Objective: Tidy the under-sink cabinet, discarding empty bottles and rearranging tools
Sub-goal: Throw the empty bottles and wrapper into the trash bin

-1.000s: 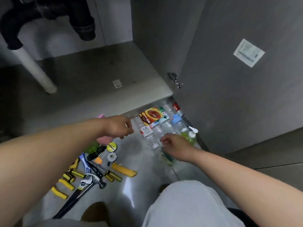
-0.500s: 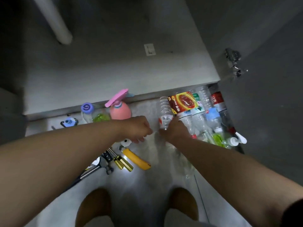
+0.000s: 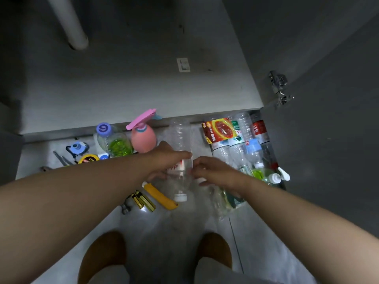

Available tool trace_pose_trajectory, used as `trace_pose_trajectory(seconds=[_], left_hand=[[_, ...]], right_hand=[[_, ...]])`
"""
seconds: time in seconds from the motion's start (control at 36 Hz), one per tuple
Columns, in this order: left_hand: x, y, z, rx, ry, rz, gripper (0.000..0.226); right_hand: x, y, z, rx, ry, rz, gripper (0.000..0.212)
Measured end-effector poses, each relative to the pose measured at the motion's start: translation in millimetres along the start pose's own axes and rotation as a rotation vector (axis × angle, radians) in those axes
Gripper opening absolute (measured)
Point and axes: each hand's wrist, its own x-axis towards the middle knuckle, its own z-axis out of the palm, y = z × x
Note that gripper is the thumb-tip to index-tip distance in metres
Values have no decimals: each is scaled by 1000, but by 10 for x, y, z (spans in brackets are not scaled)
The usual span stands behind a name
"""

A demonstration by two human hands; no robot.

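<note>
A clear empty plastic bottle (image 3: 180, 136) with a white cap and a red-and-white label lies lengthwise on the floor, cap toward me. My left hand (image 3: 166, 158) wraps its middle from the left. My right hand (image 3: 213, 171) touches its right side at the label, fingers curled. A row of several empty bottles (image 3: 240, 144) lies to the right, against the open cabinet door. Tools lie at the left: a yellow utility knife (image 3: 160, 196), yellow-handled screwdrivers (image 3: 143, 201) and a tape measure (image 3: 88, 159).
A pink spray bottle (image 3: 143, 136) and a bottle with green liquid (image 3: 114, 143) stand by the cabinet's front edge (image 3: 123, 119). A white drain pipe (image 3: 69, 23) rises inside the cabinet. The open door (image 3: 328, 140) is on the right. My feet (image 3: 102, 257) are below.
The view has tilted down and closer. My left hand has moved right and taken hold of the clear bottle, which now lies apart from the row; my right hand stays at its label.
</note>
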Motion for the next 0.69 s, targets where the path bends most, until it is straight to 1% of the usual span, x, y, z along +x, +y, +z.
trace_pose_trajectory(seconds=[0.03, 0.08, 0.14, 0.19, 0.28, 0.33, 0.39, 0.5, 0.58, 0.64, 0.69], left_hand=[[-1, -6, -8, -29, -9, -3, 75], [2, -43, -31, -57, -10, -7, 68], [2, -85, -53, -49, -7, -18, 64], [14, -116, -79, -32, -5, -23, 58], [39, -132, -116, -25, 2, -24, 47], [53, -133, -136, -13, 2, -29, 45], [69, -139, -143, 2, 4, -35, 43], [93, -158, -131, 41, 29, -46, 54], [88, -145, -107, 39, -2, -48, 50], [79, -126, -96, 56, -21, -39, 45], [52, -86, -104, 94, -46, -31, 47]], right_hand=[[43, -16, -106, -71, 60, -30, 22], [193, -21, -347, -236, 291, -81, 19], [367, -24, -573, -377, 544, -78, 31], [517, -41, -748, -454, 680, -13, 49], [722, -88, -904, -546, 720, 50, 66], [843, -115, -941, -583, 737, 81, 69], [941, -139, -939, -627, 743, 101, 66], [1053, -168, -887, -612, 756, 118, 60], [1010, -174, -836, -635, 783, 121, 54], [920, -180, -807, -668, 779, 121, 55], [793, -195, -801, -684, 792, 119, 59]])
